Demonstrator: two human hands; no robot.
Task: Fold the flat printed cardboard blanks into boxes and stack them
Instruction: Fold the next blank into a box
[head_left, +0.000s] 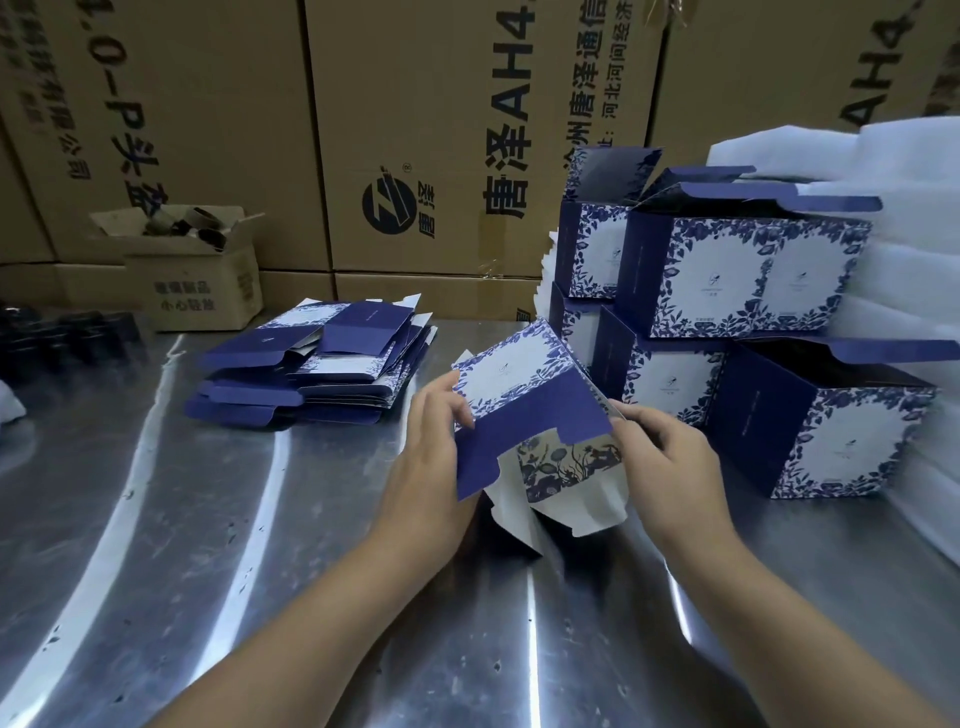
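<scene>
Cardboard blank (524, 395), navy with floral border

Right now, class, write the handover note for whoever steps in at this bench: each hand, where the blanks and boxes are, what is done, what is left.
The left hand grips the left edge of the part-opened blank; the right hand holds its right edge, above the steel table.
The pile of flat blanks lies further back, to the left.
Done: several folded boxes stacked in two tiers on the right, top flaps open.
Left: finish this blank, whose lower flaps hang loose, stack it, then work through the pile.
</scene>
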